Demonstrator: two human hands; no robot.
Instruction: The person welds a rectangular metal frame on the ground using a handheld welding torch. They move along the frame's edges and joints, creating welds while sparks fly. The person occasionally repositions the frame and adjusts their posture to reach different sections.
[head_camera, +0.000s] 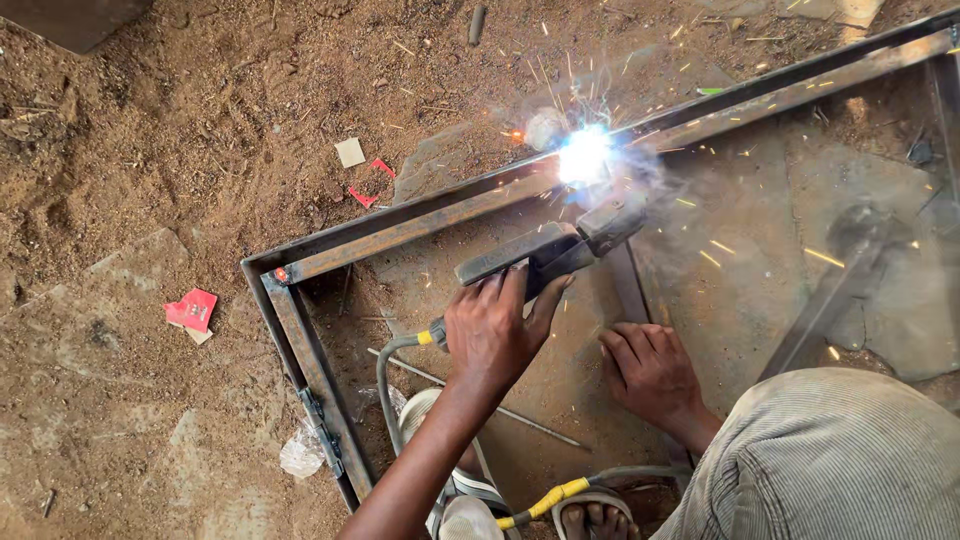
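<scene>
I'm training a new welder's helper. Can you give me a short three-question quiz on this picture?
1. True or false: the left hand grips the electrode holder.
2. Where does the right hand rest? A) on the flat crossbar inside the frame B) on the red scrap C) in the air
3. Fill in: the bright arc burns on the long bar of the steel ____.

Key: 1 true; 2 A; 3 frame.

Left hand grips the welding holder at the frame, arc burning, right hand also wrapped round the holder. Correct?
Not quite. The head view shows the right hand flat on the ground inside the frame, off the holder. The left hand alone grips it; arc burning.
</scene>
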